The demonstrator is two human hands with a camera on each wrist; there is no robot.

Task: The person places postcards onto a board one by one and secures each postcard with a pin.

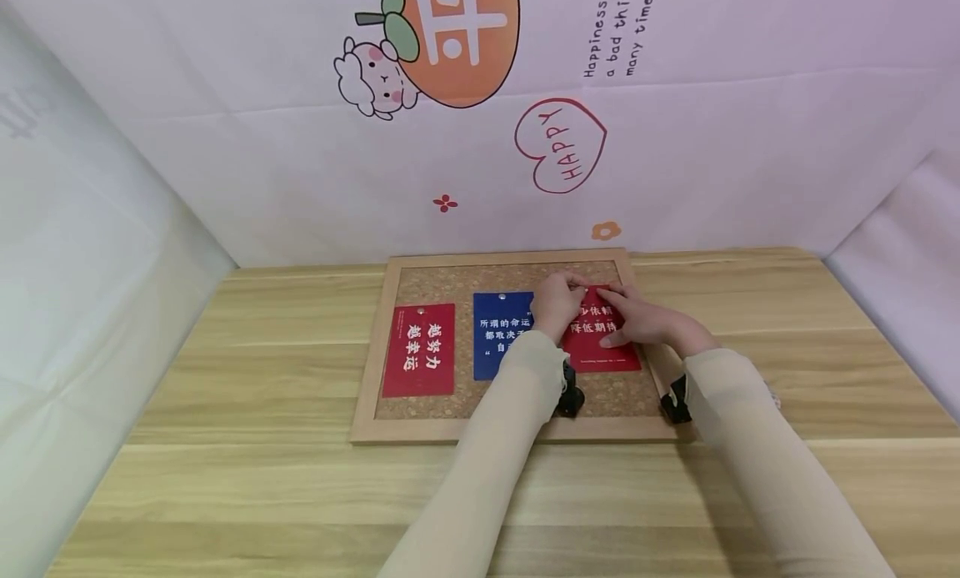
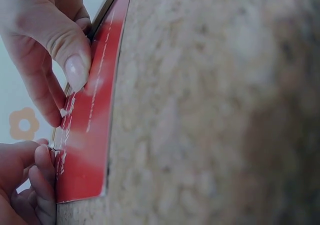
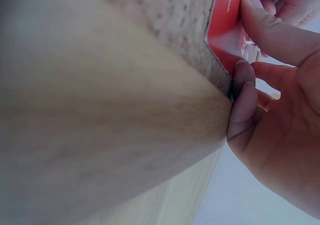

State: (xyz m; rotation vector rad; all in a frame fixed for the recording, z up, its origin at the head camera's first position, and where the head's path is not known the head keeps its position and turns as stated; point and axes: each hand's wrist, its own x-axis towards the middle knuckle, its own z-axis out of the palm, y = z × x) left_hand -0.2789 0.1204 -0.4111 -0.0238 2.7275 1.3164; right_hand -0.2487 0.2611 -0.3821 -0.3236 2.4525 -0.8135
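Note:
A red card (image 1: 603, 353) with white lettering lies flat on the right part of a cork board (image 1: 465, 407) in a wooden frame. At the card's top edge my left hand (image 1: 557, 305) pinches a small silver thumbtack (image 2: 52, 148), partly hidden by the fingertips. My right hand (image 1: 648, 321) spreads over the card's upper right, its thumb (image 3: 255, 2) pressing on the card's face. In the right wrist view its other fingers rest at the card's edge and the board's frame. A blue card (image 1: 491, 336) lies left of my left hand, partly covered by it.
Another red card (image 1: 418, 378), its lettering turned sideways, is at the board's left, with a thumbtack (image 1: 421, 311) at its top. A second thumbtack (image 1: 502, 296) holds the blue card. The board lies on a wooden table (image 1: 262, 478) against a white printed cloth (image 1: 300, 186).

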